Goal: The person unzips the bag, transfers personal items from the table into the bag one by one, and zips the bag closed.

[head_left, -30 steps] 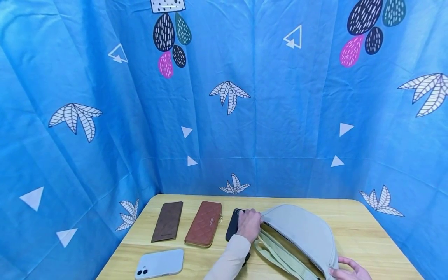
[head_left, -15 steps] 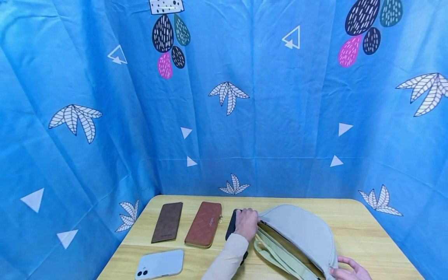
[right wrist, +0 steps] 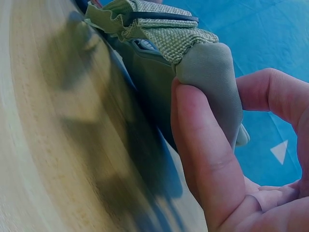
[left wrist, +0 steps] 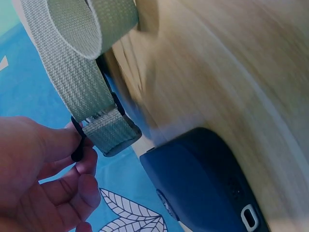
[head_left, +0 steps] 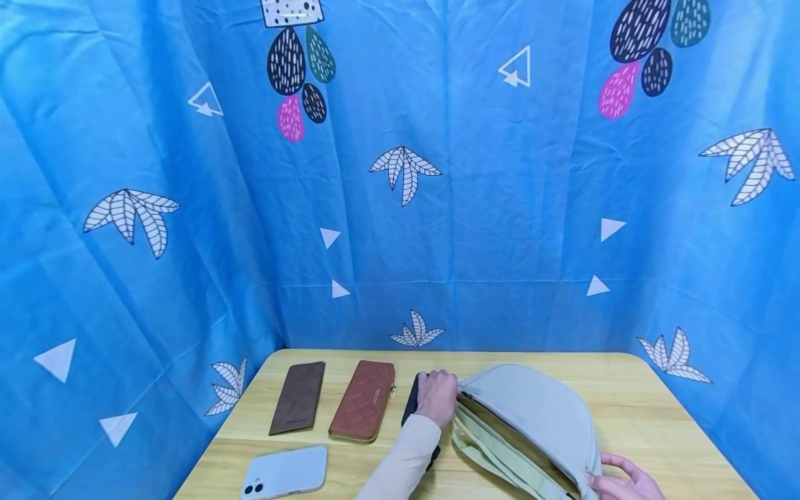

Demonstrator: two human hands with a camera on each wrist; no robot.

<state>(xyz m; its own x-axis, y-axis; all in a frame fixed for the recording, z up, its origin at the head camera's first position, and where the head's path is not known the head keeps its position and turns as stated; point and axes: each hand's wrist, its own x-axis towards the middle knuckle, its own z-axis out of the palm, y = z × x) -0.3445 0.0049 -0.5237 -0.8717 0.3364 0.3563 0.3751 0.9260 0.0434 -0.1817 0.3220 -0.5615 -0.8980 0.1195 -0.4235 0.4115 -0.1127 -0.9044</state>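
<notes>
A pale grey waist bag [head_left: 531, 403] lies on the wooden table, its long zip opening parted and facing me. Its light green webbing strap [head_left: 500, 448] is bunched along the near side. My left hand [head_left: 437, 397] is at the bag's left end. In the left wrist view its thumb and fingers pinch a small black tab [left wrist: 78, 147] beside the strap's stitched end. With thumb and fingers, my right hand [head_left: 628, 479] grips the bag's right corner [right wrist: 207, 65]. Partly hidden behind my left hand is a black phone [head_left: 410, 403].
Left of the bag lie a reddish-brown quilted zip wallet [head_left: 364, 399] and a dark brown long wallet [head_left: 297, 397]. A light blue phone [head_left: 285, 472] is nearer the front edge. Blue patterned cloth [head_left: 350, 208] hangs behind the table [head_left: 656, 417] and at both sides.
My left hand has shifted slightly left with the bag's left end and now covers more of the black phone. My right hand keeps its grip on the corner. The head view has drifted slightly.
</notes>
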